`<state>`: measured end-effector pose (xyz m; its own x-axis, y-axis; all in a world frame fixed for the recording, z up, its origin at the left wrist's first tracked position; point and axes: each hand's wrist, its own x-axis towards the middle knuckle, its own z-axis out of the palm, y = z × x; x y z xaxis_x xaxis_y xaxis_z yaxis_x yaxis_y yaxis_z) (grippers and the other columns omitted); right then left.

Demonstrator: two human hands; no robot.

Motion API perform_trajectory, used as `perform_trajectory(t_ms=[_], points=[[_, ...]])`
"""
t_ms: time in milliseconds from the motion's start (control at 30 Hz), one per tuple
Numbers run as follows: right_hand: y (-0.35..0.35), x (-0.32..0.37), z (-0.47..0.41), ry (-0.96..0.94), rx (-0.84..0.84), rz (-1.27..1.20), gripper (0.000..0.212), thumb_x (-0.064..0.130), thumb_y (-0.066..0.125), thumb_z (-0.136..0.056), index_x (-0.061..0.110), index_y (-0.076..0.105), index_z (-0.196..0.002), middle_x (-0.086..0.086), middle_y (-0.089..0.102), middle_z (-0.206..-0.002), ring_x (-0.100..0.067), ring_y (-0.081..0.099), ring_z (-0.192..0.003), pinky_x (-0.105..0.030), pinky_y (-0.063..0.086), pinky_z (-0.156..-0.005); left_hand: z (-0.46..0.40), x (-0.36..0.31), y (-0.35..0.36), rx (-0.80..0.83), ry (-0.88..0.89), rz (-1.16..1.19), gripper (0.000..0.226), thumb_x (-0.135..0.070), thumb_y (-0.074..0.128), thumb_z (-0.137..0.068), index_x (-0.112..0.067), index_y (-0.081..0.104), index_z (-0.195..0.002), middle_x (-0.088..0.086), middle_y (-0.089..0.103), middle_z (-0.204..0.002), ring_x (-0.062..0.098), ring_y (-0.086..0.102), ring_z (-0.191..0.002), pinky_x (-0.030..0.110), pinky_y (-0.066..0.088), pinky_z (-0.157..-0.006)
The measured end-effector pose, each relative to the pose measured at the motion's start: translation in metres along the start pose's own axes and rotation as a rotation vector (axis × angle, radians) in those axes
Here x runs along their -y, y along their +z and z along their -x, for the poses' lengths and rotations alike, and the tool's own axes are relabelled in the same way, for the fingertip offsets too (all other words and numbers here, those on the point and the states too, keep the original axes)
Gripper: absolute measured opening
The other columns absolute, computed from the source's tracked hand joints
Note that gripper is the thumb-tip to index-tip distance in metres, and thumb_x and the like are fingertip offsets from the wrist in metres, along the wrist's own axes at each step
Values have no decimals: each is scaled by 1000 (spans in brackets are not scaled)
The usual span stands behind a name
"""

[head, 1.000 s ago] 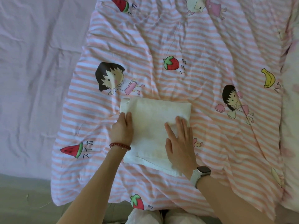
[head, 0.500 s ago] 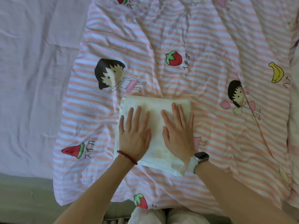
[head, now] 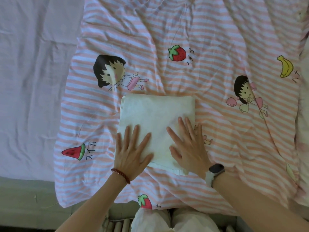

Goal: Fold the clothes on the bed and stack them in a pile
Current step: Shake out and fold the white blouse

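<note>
- Risk I judge: lifting my flat hands carelessly could drag the folded white garment (head: 157,124) open, since the striped quilt (head: 217,39) beneath is rumpled
- It lies near the quilt's near edge, under my left hand (head: 131,151) and right hand (head: 189,146), fingers straight, pressing its near corners, gripping nothing

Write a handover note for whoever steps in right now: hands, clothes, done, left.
Left hand: flat, fingers straight, pressing the near left part of the folded white garment.
Right hand: flat on its near right part, outer fingers reaching onto the striped quilt.
Garment: a neat rectangle on the quilt, near the bed's front edge.
Done: this piece looks folded.
Left: no other clothes or pile in view; find them and stack.
</note>
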<state>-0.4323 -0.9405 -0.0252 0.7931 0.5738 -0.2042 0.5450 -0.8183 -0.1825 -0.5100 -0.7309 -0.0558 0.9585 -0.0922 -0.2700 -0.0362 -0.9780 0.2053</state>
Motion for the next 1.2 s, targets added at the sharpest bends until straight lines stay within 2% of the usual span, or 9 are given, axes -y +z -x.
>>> perform_trajectory(t_ms=[100, 200, 367, 500, 600, 733, 833, 1067, 1200], points=[[7, 6, 42, 56, 90, -60, 63, 31, 63, -78, 20, 36, -135, -24, 31, -146, -39, 24, -137, -67, 30, -100, 27, 6, 1, 83, -121, 53, 64, -64, 19, -90, -27, 29, -141, 19, 24, -150, 40, 20, -137, 61, 24, -106], [5, 10, 72, 106, 98, -181, 53, 28, 46, -85, 17, 39, -137, -23, 33, -145, -37, 29, -135, -57, 33, -104, 42, 7, -6, 93, -152, 150, 67, -64, 17, -90, -23, 33, -141, 18, 26, -150, 37, 21, -138, 59, 23, -106], [-6, 9, 59, 480, -97, -598, 34, 9, 52, -92, 4, 52, -126, -13, 52, -127, -29, 49, -117, -47, 44, -99, 4, 5, -28, -165, -454, 469, 56, -37, 46, -88, 1, 50, -129, 26, 48, -132, 44, 45, -121, 53, 38, -97], [-13, 6, 16, 686, -147, -732, 31, 13, 50, -93, 2, 52, -123, -12, 53, -105, -23, 50, -96, -42, 46, -86, -46, 22, -34, -94, -763, 741, 47, -27, 57, -90, -9, 48, -132, 19, 54, -123, 36, 48, -114, 43, 41, -95], [-10, 6, -5, 809, -148, -864, 33, 21, 52, -92, 2, 53, -119, -13, 54, -111, -27, 51, -103, -40, 44, -89, -60, 31, -35, -28, -751, 808, 49, -31, 59, -88, -15, 48, -133, 11, 59, -122, 29, 52, -113, 42, 44, -93], [-5, 7, -17, 957, -202, -1012, 23, 23, 57, -88, 5, 52, -101, -12, 56, -101, -26, 53, -92, -33, 44, -71, -65, 38, -38, 17, -737, 915, 45, -25, 62, -86, -11, 51, -127, 6, 63, -113, 25, 58, -102, 35, 46, -87], [-5, 6, -19, 1069, -162, -1154, 25, 26, 56, -87, 9, 54, -105, -6, 61, -100, -22, 59, -88, -27, 44, -66, -65, 35, -39, 77, -696, 916, 39, -23, 60, -87, -10, 53, -124, 3, 62, -101, 24, 58, -93, 30, 44, -76], [-13, 1, -20, 1037, -74, -1323, 4, 23, 57, -85, 25, 55, -86, 4, 60, -84, -15, 59, -74, -26, 50, -64, -58, 30, -40, 56, -708, 1151, 37, -18, 62, -86, -17, 43, -118, -11, 54, -95, -1, 54, -81, 13, 42, -59], [-16, 1, -16, 959, -116, -1335, 12, 18, 56, -88, 27, 48, -85, 3, 57, -85, -16, 57, -75, -30, 49, -65, -55, 19, -43, -67, -719, 1080, 24, -14, 61, -85, -16, 44, -102, -10, 54, -83, 6, 54, -72, 16, 42, -52]])
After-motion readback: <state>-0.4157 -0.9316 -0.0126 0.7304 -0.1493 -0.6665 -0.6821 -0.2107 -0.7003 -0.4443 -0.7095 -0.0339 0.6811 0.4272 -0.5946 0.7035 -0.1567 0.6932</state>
